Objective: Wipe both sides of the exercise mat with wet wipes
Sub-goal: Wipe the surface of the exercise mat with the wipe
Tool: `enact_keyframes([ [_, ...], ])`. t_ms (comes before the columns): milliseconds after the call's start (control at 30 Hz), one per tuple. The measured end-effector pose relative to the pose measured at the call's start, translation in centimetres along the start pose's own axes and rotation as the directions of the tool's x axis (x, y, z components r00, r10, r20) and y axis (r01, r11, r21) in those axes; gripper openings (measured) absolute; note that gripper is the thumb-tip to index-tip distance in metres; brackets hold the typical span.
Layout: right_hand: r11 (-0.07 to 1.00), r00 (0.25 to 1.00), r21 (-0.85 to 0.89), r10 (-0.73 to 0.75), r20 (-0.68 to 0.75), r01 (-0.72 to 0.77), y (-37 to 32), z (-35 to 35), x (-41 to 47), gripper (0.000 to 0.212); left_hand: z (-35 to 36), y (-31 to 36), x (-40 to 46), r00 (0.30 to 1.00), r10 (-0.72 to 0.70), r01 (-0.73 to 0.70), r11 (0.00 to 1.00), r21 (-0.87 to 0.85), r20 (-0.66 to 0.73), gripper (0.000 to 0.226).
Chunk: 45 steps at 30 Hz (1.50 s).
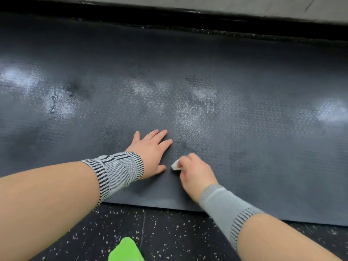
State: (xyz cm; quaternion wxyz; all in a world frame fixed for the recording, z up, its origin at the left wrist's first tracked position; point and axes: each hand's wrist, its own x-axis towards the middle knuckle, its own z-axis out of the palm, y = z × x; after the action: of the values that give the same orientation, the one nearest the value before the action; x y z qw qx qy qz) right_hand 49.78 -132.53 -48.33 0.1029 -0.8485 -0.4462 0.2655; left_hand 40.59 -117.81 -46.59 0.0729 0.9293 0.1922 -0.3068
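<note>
A dark grey exercise mat [244, 91] lies flat across the floor, with shiny wet patches over its textured surface. My left hand [150, 151] presses flat on the mat near its front edge, fingers straight and spread. Just to its right, my right hand [195, 172] grips a small bunched white wet wipe [176, 165] against the mat. Both wrists wear grey knitted bands.
Black speckled rubber flooring [169, 236] runs along the mat's near edge. A bright green object [126, 250] lies on that floor at the bottom of the view. Beyond the mat's far edge is a black strip and a grey wall base [207, 6].
</note>
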Motion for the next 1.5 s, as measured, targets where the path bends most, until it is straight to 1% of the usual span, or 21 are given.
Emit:
enact_keyframes([
  [67, 0.983, 0.976, 0.021, 0.185, -0.114, -0.184, 2.9, -1.8, 1.5, 0.024, 0.1, -0.3, 0.1, 1.000, -0.010, 0.010, 1.000, 0.003, 0.010, 0.087],
  [133, 0.895, 0.862, 0.107, 0.445, -0.241, -0.432, 5.7, -4.0, 2.7, 0.022, 0.2, -0.7, 0.1, 1.000, -0.021, 0.020, 1.000, 0.008, 0.010, 0.086],
  [200, 0.826, 0.782, 0.176, 0.564, -0.266, -0.536, 5.8, -4.5, 3.0, 0.022, 0.2, -1.0, 0.3, 0.999, -0.032, 0.032, 0.999, 0.007, 0.001, 0.083],
  [267, 0.875, 0.850, 0.147, 0.483, -0.211, -0.461, 3.2, -3.4, 2.9, 0.025, 0.1, -1.0, 0.6, 0.999, -0.038, 0.038, 0.999, 0.004, -0.011, 0.080],
  [333, 0.968, 0.963, 0.068, 0.247, -0.108, -0.241, -0.2, -1.2, 2.4, 0.028, 0.0, -0.9, 0.9, 0.999, -0.035, 0.035, 0.999, -0.002, -0.025, 0.080],
  [400, 1.000, 0.999, 0.011, 0.018, -0.032, -0.017, -1.6, -0.1, 2.2, 0.026, -0.1, -0.8, 1.2, 0.999, -0.024, 0.024, 1.000, -0.012, -0.029, 0.079],
  [433, 1.000, 0.999, -0.012, -0.001, -0.037, 0.000, -1.2, -0.6, 2.6, 0.024, -0.1, -0.7, 1.3, 1.000, -0.018, 0.018, 1.000, -0.015, -0.024, 0.079],
  [500, 0.987, 0.980, -0.014, 0.158, -0.119, -0.161, 1.5, -2.5, 3.8, 0.022, 0.0, -0.7, 1.2, 1.000, -0.013, 0.013, 1.000, -0.015, -0.007, 0.079],
  [600, 0.863, 0.825, 0.090, 0.502, -0.258, -0.497, 5.9, -5.7, 5.0, 0.021, 0.3, -1.2, 1.2, 1.000, -0.019, 0.019, 1.000, -0.015, 0.000, 0.078],
  [667, 0.826, 0.783, 0.159, 0.564, -0.263, -0.541, 5.6, -5.7, 5.0, 0.022, 0.1, -1.3, 1.5, 0.999, -0.031, 0.031, 0.999, -0.018, -0.020, 0.075],
  [733, 0.907, 0.886, 0.117, 0.420, -0.197, -0.404, 2.7, -3.9, 4.7, 0.023, -0.4, -1.2, 2.1, 0.998, -0.041, 0.040, 0.999, -0.029, -0.046, 0.071],
  [800, 0.990, 0.984, 0.033, 0.138, -0.113, -0.135, -0.2, -1.5, 4.1, 0.023, -1.0, -1.0, 2.6, 0.997, -0.039, 0.036, 0.998, -0.042, -0.063, 0.068],
  [867, 1.000, 0.998, -0.020, -0.023, -0.061, 0.022, -0.8, -1.0, 4.2, 0.023, -1.2, -0.8, 3.1, 0.997, -0.035, 0.032, 0.998, -0.056, -0.068, 0.068],
  [967, 0.983, 0.973, -0.022, 0.177, -0.147, -0.182, 3.1, -3.7, 6.0, 0.022, -1.1, -0.9, 3.7, 0.995, -0.053, 0.047, 0.997, -0.068, -0.080, 0.070],
  [1100, 0.840, 0.790, 0.130, 0.540, -0.291, -0.527, 6.0, -6.3, 7.0, 0.022, -1.6, -1.3, 4.8, 0.992, -0.092, 0.085, 0.993, -0.085, -0.089, 0.067],
  [1167, 0.891, 0.858, 0.101, 0.453, -0.243, -0.442, 3.6, -4.9, 6.8, 0.024, -2.0, -1.4, 5.7, 0.988, -0.110, 0.100, 0.991, -0.091, -0.111, 0.065],
  [1233, 0.986, 0.976, -0.002, 0.167, -0.138, -0.169, 0.6, -2.6, 5.8, 0.026, -2.2, -1.3, 6.4, 0.983, -0.127, 0.114, 0.988, -0.105, -0.131, 0.063],
  [1300, 0.996, 0.999, -0.081, -0.032, -0.036, 0.029, 0.1, -1.9, 5.5, 0.023, -2.2, -0.8, 6.9, 0.982, -0.141, 0.125, 0.984, -0.127, -0.128, 0.062],
  [1333, 0.996, 0.999, -0.095, -0.006, -0.047, 0.001, 1.2, -2.6, 6.0, 0.021, -2.0, -0.6, 6.9, 0.981, -0.147, 0.130, 0.983, -0.130, -0.127, 0.062],
  [1400, 0.970, 0.957, -0.041, 0.227, -0.179, -0.238, 4.5, -5.0, 7.3, 0.019, -1.7, -0.5, 6.9, 0.981, -0.144, 0.129, 0.985, -0.117, -0.130, 0.061],
  [1500, 0.855, 0.803, 0.096, 0.513, -0.302, -0.510, 7.6, -7.2, 8.1, 0.021, -1.8, -0.9, 7.0, 0.982, -0.130, 0.116, 0.988, -0.100, -0.139, 0.061],
])
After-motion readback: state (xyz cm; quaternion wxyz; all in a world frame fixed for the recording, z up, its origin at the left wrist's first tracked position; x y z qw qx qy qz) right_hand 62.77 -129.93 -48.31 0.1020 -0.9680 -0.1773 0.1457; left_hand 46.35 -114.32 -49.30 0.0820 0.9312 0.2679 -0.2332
